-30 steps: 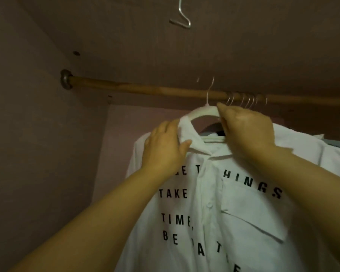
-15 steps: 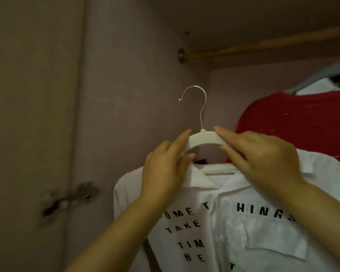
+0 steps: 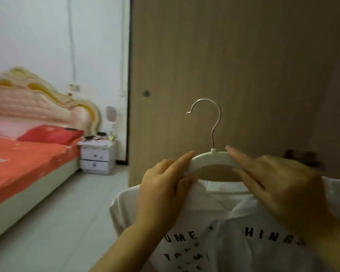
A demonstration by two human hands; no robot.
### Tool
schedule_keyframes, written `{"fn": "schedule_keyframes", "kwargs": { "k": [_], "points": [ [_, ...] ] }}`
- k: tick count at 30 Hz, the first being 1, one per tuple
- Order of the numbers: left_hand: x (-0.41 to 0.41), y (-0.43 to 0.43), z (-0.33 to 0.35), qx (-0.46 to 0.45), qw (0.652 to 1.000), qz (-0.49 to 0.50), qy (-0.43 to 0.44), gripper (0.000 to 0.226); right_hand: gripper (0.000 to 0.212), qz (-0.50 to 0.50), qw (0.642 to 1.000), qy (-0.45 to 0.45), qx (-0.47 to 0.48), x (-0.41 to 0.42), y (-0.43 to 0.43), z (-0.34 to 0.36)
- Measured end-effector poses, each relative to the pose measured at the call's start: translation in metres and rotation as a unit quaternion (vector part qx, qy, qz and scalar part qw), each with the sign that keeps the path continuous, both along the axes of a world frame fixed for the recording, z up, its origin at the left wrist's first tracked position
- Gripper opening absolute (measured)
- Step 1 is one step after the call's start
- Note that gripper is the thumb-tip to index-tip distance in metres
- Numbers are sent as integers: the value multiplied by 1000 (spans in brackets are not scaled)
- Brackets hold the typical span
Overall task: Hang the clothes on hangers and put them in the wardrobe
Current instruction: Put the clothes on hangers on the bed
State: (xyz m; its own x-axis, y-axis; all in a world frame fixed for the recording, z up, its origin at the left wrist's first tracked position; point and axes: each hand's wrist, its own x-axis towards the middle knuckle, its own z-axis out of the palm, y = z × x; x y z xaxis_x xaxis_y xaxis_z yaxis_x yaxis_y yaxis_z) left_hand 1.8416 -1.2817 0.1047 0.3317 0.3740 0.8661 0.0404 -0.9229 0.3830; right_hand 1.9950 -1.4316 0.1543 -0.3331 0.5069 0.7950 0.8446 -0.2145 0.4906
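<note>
Shirt (image 3: 224, 222), white with black printed letters, hangs on a white hanger (image 3: 212, 157) that the person holds up in front of the chest, low and right of the middle of the view. The metal hook (image 3: 216, 118) of the hanger stands upright and its open end points to the left. The 2 hands are apart, 1 on each side of the hook. The left hand (image 3: 161, 185) grips the left arm of the hanger together with the shirt's collar; its index finger lies along the top and the thumb is below. The right hand (image 3: 283, 185) pinches the right arm of the hanger the same way, index finger on top and thumb under it. The collar is open and lies just below the hanger's curve.

Behind the hanger is a brown wooden panel (image 3: 234, 55) with a small round knob (image 3: 146, 93) near its left edge. To the left there is a bed (image 3: 28, 160) with an orange sheet, a red pillow (image 3: 51, 134) and a padded headboard (image 3: 37, 99). Just beside the bed stands a white nightstand (image 3: 97, 156) with 2 drawers and small items on top, too blurred to tell. The floor (image 3: 67, 213) is light grey tile.
</note>
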Motion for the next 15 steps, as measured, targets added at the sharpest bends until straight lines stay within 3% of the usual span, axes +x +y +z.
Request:
{"fn": "schedule_keyframes", "kwargs": {
  "k": [6,15],
  "points": [
    [-137,85,-5,17,987,159,-10,43,35,160,986,47,-9,-106,135,-14],
    [-346,214,-20,5,936,351,3,46,46,316,936,129,-78,-299,331,-40]
  ]
}}
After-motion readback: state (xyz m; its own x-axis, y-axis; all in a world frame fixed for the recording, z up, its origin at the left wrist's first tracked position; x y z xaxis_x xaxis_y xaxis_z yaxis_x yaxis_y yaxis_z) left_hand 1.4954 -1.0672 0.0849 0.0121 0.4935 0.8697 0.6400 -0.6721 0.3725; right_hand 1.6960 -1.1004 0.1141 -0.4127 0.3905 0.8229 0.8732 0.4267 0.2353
